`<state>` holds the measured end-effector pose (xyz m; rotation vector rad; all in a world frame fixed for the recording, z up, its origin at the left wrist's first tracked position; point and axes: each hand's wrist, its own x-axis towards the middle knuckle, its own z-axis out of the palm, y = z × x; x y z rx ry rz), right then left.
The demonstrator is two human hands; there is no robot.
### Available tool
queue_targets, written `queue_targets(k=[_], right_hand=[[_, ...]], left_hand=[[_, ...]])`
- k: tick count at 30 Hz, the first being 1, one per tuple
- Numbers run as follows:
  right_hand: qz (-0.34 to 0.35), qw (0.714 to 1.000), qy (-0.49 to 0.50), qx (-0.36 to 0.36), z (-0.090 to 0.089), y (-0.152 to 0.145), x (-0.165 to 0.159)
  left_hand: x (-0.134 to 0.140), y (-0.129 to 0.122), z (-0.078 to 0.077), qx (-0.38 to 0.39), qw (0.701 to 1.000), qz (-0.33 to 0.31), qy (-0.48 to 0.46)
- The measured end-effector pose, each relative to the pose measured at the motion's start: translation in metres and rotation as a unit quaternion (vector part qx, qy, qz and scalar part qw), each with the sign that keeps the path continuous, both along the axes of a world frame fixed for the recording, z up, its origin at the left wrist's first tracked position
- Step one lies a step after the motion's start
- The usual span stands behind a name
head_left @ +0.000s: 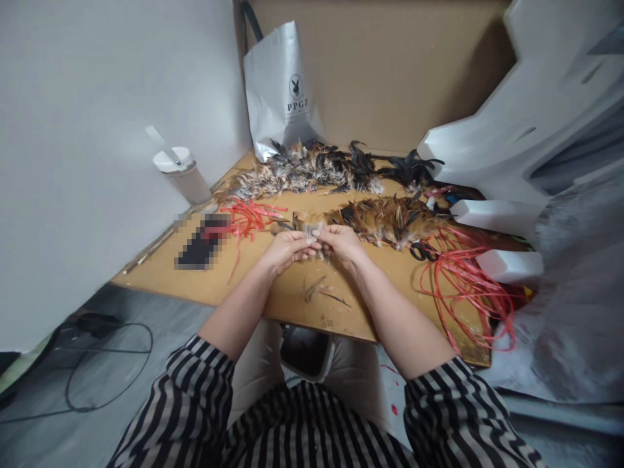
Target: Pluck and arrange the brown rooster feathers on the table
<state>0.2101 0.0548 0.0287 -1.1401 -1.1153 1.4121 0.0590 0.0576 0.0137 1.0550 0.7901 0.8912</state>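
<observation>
My left hand (291, 249) and my right hand (340, 244) meet over the middle of the wooden table, fingertips pinched together. Between them is a small bunch of pale feathers (314, 224), its lower ends sticking out beneath my fingers. Just beyond and to the right lies a row of brown feather bunches (390, 218). Behind that stretches a larger heap of mottled feathers (302, 168), with black feathers (412, 170) at its right end. A few loose dark feathers (314, 288) lie on the table in front of my hands.
Red plastic strips (251, 216) lie left, with a larger tangle (463, 279) at right beside black-handled scissors (423, 251). A lidded cup (182, 175) stands by the left wall. Behind is a silver bag (277, 91); white foam pieces (509, 265) border the right. A black bin (306, 351) sits below.
</observation>
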Motion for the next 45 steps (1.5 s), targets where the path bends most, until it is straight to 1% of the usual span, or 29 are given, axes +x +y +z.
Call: queue_targets(k=[6,16,21,25,30,35,39,41,43,44,45], right_hand=[[-0.008,1.0,0.003,0.011,-0.0001,-0.0009,-0.0027],[-0.017,1.0,0.014,0.004,-0.003,0.0006,-0.004],[0.004,1.0,0.022,-0.004,-0.0006,0.0003,-0.0021],[-0.006,0.999,0.038,-0.006,-0.0006,0.0013,-0.0007],[-0.014,1.0,0.015,0.012,0.0012,-0.0003,-0.0035],[-0.026,0.999,0.017,0.032,0.0028,-0.002,-0.0066],[-0.018,0.999,0.014,0.041,0.001,-0.0015,-0.0068],[-0.018,0.998,-0.006,0.064,-0.0001,-0.0021,-0.0063],[-0.032,0.99,-0.063,0.121,-0.0004,-0.0043,-0.0059],[-0.043,0.98,-0.109,0.162,-0.0001,-0.006,-0.0058],[-0.055,0.963,-0.164,0.206,0.0005,-0.008,-0.0059]], left_hand=[[0.0011,0.0007,-0.0015,-0.005,1.0,-0.003,-0.004],[0.0018,0.0018,-0.0041,-0.016,1.0,0.008,0.003],[0.0013,0.0029,-0.0044,-0.021,1.0,0.014,-0.007],[0.0004,0.0034,-0.0046,-0.023,0.999,0.023,-0.014],[0.0004,0.0024,-0.003,-0.03,0.999,0.019,-0.022],[0.0008,0.0015,-0.0036,-0.035,0.999,0.016,-0.023],[0.001,0.0023,-0.0043,-0.035,0.998,0.025,-0.034],[0.0006,0.0031,-0.0034,-0.039,0.997,0.038,-0.052],[-0.0005,0.004,-0.0018,-0.048,0.993,0.059,-0.085],[-0.0012,0.0044,-0.001,-0.053,0.991,0.069,-0.106],[-0.0019,0.0048,-0.0003,-0.057,0.987,0.076,-0.127]])
